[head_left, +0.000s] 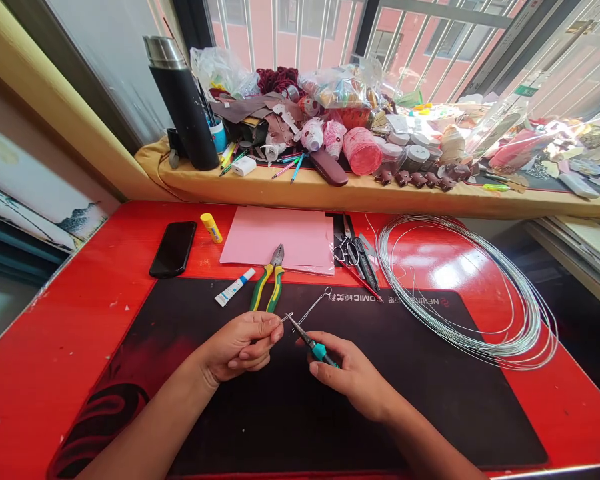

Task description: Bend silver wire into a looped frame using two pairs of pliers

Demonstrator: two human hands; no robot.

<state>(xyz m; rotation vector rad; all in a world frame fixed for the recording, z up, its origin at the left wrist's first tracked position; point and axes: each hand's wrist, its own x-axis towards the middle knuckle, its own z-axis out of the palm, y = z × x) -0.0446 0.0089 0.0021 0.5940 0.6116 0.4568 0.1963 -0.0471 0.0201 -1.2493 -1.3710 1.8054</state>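
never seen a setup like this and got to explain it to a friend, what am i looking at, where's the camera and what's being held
There is no machine here: just a person's two bare hands, in one picture from a camera worn on their head, looking forward and down.

The left hand pinches a thin wire. The right hand holds teal-handled needle-nose pliers, tips at that wire.

Below them, a black desk mat covers part of a red table. Around the hands lie green-and-yellow pliers, a small tube, pink paper, scissors, a phone, a yellow glue stick and, to the right, a coil of silvery wire.
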